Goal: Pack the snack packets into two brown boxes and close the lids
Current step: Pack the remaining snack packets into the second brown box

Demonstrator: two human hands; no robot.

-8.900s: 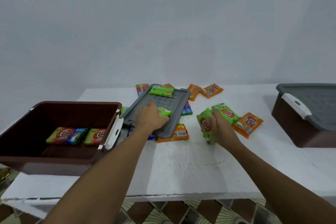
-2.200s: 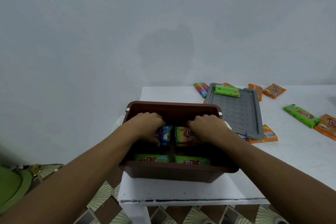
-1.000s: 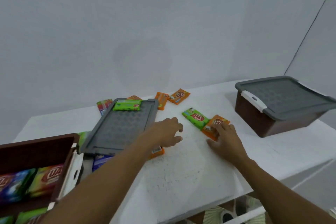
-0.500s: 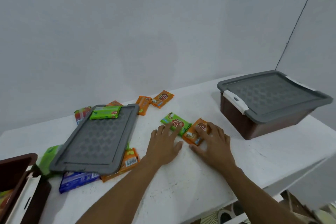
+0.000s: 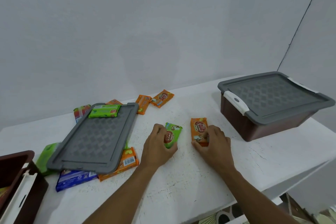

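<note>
Snack packets on white table (image 5: pixel 181 187): green packet (image 5: pixel 172 133) under left hand (image 5: pixel 157 148), orange packet (image 5: pixel 199 129) under right hand (image 5: pixel 213 144). Left fingers curled, pinching green packet's near end. Right fingers curled, thumb and fingertips gripping orange packet's near end. Both packets lie mid-table, slightly apart. Loose grey lid (image 5: pixel 96 137) left, resting over other packets. Closed brown box (image 5: pixel 269 107) right. Open brown box (image 5: pixel 16 178) at left edge.

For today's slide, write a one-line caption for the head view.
Left hand grips a green packet, right hand an orange packet, beside a loose grey lid.
</note>
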